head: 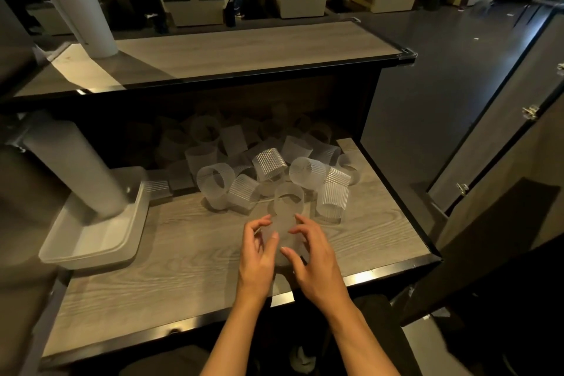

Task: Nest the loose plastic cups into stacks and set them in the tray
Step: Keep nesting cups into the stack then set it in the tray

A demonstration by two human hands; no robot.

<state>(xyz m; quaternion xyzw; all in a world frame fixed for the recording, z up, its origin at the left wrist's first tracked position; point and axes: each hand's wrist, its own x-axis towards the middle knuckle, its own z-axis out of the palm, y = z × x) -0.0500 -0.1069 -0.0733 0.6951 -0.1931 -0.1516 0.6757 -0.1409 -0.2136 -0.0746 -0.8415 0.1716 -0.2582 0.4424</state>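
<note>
Now | left hand + right hand: both curled round one short cup stack, near desk front edge | loose cups heaped mid-desk toward back | tray at left edge, tall stack leaning in it

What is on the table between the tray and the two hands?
Nothing: in the head view only bare wooden table lies between the tray and the left hand; the right hand is beyond.
</note>
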